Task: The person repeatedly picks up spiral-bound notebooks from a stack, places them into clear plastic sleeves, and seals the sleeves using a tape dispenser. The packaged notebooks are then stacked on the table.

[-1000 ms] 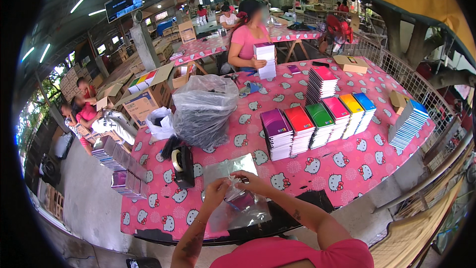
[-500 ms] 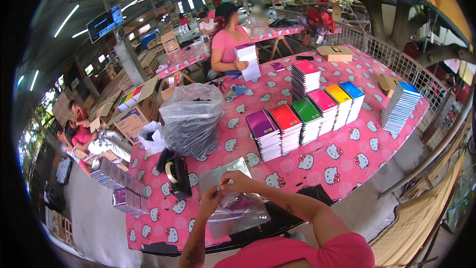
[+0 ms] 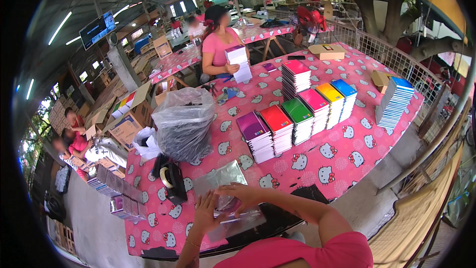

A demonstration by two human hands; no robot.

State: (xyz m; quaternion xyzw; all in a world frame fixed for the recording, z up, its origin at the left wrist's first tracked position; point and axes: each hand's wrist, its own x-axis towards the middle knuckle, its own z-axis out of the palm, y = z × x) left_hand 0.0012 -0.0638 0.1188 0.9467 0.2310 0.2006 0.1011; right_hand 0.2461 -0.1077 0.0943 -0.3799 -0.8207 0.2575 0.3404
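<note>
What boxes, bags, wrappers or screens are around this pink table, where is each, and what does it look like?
Clear shiny wrapper: under both hands at the near edge, crinkled, silvery.
Grey plastic bag: table's left part, bulging, translucent.
White plastic bag: beside the grey one, small, crumpled.
Flat cardboard box: far end of the table, brown.
Open cardboard carton: on the floor, left, brown.
Screen: hung high on the left, dark rectangle.

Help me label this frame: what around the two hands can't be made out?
- Head view: what lies under the left hand and right hand is hidden by the hands and glare on the clear plastic sleeve.
- Tape dispenser: too small for detail.
- Grey plastic bag: contents hidden by its film.
</note>
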